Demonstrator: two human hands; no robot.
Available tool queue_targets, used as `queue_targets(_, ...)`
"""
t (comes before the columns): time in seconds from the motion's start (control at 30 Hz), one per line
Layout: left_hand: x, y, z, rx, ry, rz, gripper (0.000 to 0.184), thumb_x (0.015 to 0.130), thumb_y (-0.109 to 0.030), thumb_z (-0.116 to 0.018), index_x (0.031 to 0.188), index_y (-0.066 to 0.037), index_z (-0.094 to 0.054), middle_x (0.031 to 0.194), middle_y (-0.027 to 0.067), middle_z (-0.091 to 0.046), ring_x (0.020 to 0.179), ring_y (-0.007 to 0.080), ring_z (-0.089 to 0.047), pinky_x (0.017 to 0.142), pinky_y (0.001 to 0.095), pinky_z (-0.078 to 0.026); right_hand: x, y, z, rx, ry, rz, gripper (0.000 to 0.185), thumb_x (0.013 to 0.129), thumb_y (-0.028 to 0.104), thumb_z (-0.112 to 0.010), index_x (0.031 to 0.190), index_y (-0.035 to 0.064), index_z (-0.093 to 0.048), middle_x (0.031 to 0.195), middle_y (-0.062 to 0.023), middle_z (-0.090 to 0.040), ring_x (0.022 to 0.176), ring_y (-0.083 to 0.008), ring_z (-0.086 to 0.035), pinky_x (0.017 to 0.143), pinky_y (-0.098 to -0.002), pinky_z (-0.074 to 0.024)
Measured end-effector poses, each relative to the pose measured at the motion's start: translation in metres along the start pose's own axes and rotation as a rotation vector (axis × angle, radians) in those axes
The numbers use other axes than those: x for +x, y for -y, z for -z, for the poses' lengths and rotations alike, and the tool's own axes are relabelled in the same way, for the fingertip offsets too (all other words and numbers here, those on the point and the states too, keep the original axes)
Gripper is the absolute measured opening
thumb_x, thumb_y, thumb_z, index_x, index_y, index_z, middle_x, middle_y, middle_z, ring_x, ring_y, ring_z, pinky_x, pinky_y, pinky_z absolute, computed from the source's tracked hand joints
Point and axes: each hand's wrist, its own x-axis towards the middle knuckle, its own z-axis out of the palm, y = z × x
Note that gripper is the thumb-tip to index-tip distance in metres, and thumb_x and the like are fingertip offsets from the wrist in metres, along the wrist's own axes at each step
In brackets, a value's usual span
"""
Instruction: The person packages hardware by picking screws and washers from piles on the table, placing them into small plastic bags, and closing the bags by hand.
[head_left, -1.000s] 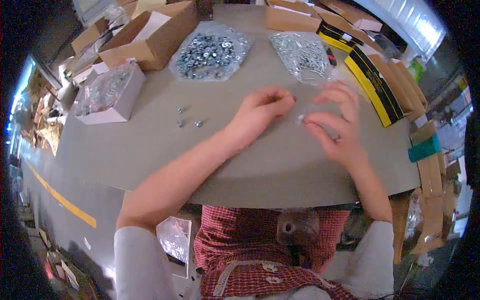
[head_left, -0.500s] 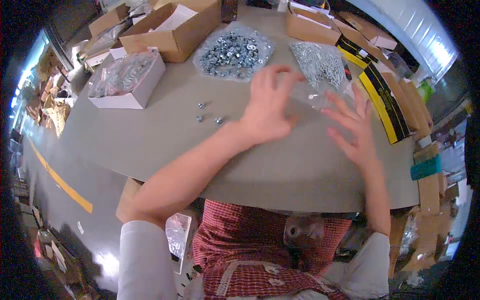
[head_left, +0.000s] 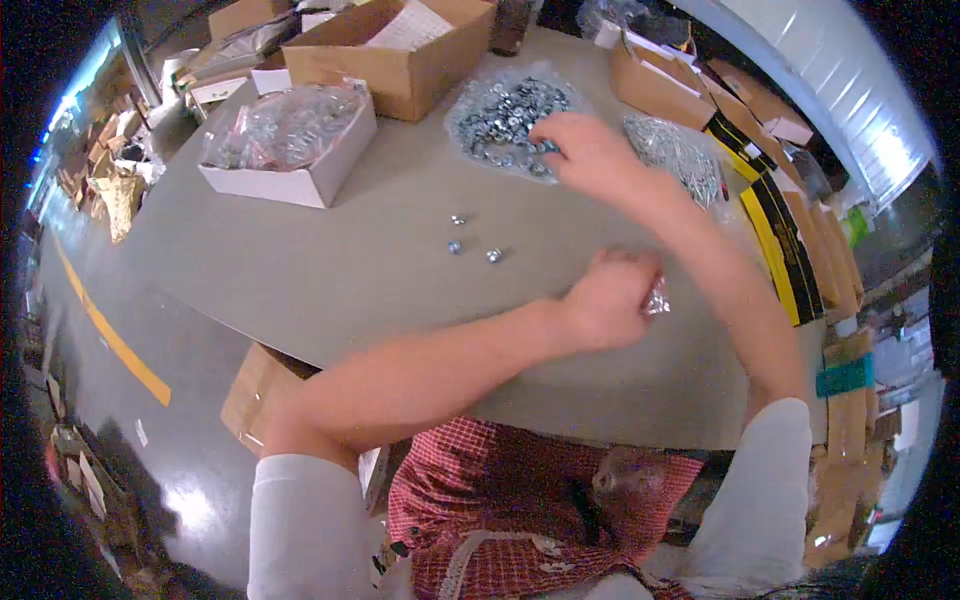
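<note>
The left hand (head_left: 605,302) is closed in a fist above the desk (head_left: 350,270), gripping a small clear packet (head_left: 657,298). The packet's crumpled end sticks out on the right of the fist, its visible part running roughly far to near. The right hand (head_left: 592,150) reaches across to the near right part of the bag of metal fasteners (head_left: 500,110), fingers curled and pointing left; whether they pinch a piece cannot be told. Three loose fasteners (head_left: 494,256) lie nearer, left of the fist, their axes too small to read.
</note>
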Motion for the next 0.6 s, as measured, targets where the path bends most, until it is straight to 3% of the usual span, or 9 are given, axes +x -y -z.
queue_targets(0.13, -0.002, -0.001, -0.002, -0.061, 0.037, 0.022, 0.037, 0.067, -0.011, -0.064, 0.102, 0.001, -0.056, 0.083, 0.0234, -0.063, 0.085, 0.043, -0.061, 0.083, 0.053, -0.044, 0.034, 0.005, -0.025, -0.203, 0.279, -0.053, 0.015, 0.077, 0.012, -0.063, 0.09, 0.0046, -0.065, 0.094, -0.015, -0.065, 0.084, -0.0343, -0.063, 0.074, -0.0445, -0.0492)
queue_targets(0.23, 0.0, -0.001, -0.002, -0.022, 0.085, 0.072, 0.038, 0.066, -0.01, -0.063, 0.102, 0.001, -0.057, 0.084, 0.023, -0.064, 0.087, 0.0434, -0.061, 0.087, 0.0527, -0.043, 0.036, 0.003, -0.024, -0.166, 0.233, -0.143, 0.013, 0.077, 0.013, -0.064, 0.087, 0.0053, -0.066, 0.087, -0.0143, -0.066, 0.08, -0.0352, -0.063, 0.072, -0.0454, -0.0489)
queue_targets(0.27, -0.001, -0.001, -0.002, -0.012, 0.075, 0.075, 0.037, 0.065, -0.009, -0.063, 0.101, 0.001, -0.058, 0.086, 0.0226, -0.064, 0.089, 0.043, -0.061, 0.087, 0.0524, -0.043, 0.034, 0.002, -0.023, -0.185, 0.151, -0.144, 0.013, 0.078, 0.013, -0.063, 0.088, 0.0061, -0.066, 0.08, -0.0115, -0.066, 0.077, -0.0284, -0.064, 0.068, -0.0404, -0.0495)
queue_targets(0.37, -0.003, -0.003, -0.004, 0.003, 0.076, 0.088, 0.038, 0.063, -0.009, -0.063, 0.1, 0.0, -0.06, 0.09, 0.0204, -0.064, 0.095, 0.0402, -0.06, 0.091, 0.0511, -0.041, 0.022, 0.023, -0.008, 0.096, 0.031, -0.051, 0.017, 0.077, 0.008, -0.064, 0.094, 0.0061, -0.066, 0.08, -0.0083, -0.065, 0.073, -0.0196, -0.063, 0.065, -0.0325, -0.0496)
queue_targets(0.47, -0.002, -0.001, -0.013, -0.032, 0.079, 0.083, 0.042, 0.061, -0.011, -0.064, 0.102, -0.002, -0.063, 0.097, 0.0166, -0.065, 0.103, 0.0362, -0.058, 0.097, 0.0498, -0.037, 0.006, 0.055, -0.007, 0.51, 0.271, 0.015, 0.026, 0.075, 0.003, -0.065, 0.101, 0.0057, -0.065, 0.086, -0.0056, -0.064, 0.076, -0.014, -0.061, 0.067, -0.0268, -0.0496)
queue_targets(0.6, 0.0, 0.007, -0.023, -0.07, 0.051, 0.039, 0.041, 0.062, -0.013, -0.065, 0.103, -0.007, -0.067, 0.109, 0.0145, -0.063, 0.112, 0.0351, -0.053, 0.102, 0.051, -0.034, 0.005, 0.061, -0.022, 0.474, 0.373, 0.156, 0.039, 0.074, 0.0, -0.062, 0.112, 0.0061, -0.062, 0.103, -0.0074, -0.059, 0.088, -0.0168, -0.06, 0.073, -0.0285, -0.0518)
